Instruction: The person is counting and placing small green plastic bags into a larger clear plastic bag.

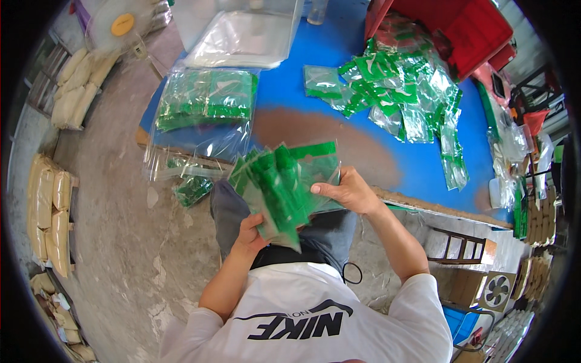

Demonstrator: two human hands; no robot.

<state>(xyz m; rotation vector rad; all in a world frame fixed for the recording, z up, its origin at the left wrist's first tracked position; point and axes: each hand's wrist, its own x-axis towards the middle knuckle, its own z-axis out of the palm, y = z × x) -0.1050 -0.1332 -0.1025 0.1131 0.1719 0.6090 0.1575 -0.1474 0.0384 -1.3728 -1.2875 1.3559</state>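
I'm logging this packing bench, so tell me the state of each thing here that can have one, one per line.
Fanned stack of green packets: held off the table in both hands.
Left hand: gripping the stack from below.
Right hand: closed on the stack's right edge.
Large clear bag: filled with green packets, lying flat.
Loose green packets: scattered in a heap on the blue table.
Red crate: contents cannot be told.

A bare strip of blue tabletop [284,103] runs open between the filled clear bag [203,100] on the left and the loose heap of green packets [399,91] on the right; farther back, stacked clear bags [242,36] and a red crate [466,27] block the way
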